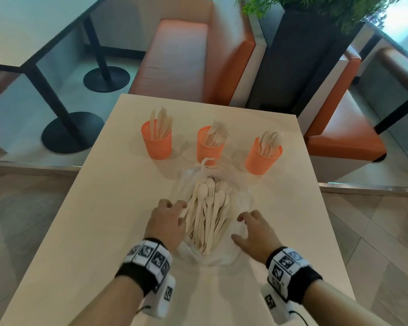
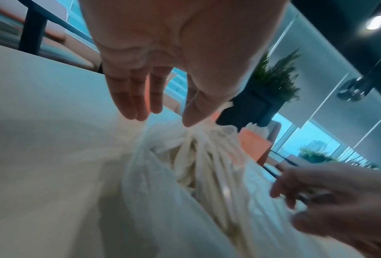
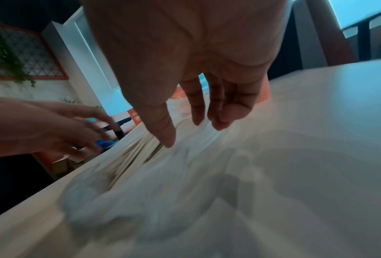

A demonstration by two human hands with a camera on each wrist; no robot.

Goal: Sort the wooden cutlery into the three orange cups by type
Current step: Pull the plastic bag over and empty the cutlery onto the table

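A pile of wooden cutlery point(image 1: 207, 215) lies on a thin clear plastic bag point(image 1: 243, 201) in the middle of the pale table point(image 1: 104, 208). Behind it stand three orange cups: the left cup point(image 1: 157, 144) with knives, the middle cup point(image 1: 209, 149) with forks, the right cup point(image 1: 262, 158) with spoons. My left hand point(image 1: 169, 220) hovers at the pile's left side with relaxed fingers point(image 2: 132, 101) over the bag point(image 2: 163, 174). My right hand point(image 1: 254, 229) is at the pile's right side, with its fingertips point(image 3: 220, 120) touching the bag point(image 3: 163, 183). Neither hand holds anything.
Orange bench seats point(image 1: 181, 57) and a dark planter with a green plant point(image 1: 299, 55) stand beyond the table's far edge. Another table with black pedestal legs point(image 1: 57, 102) is at the far left. Bare tabletop lies on both sides of the pile.
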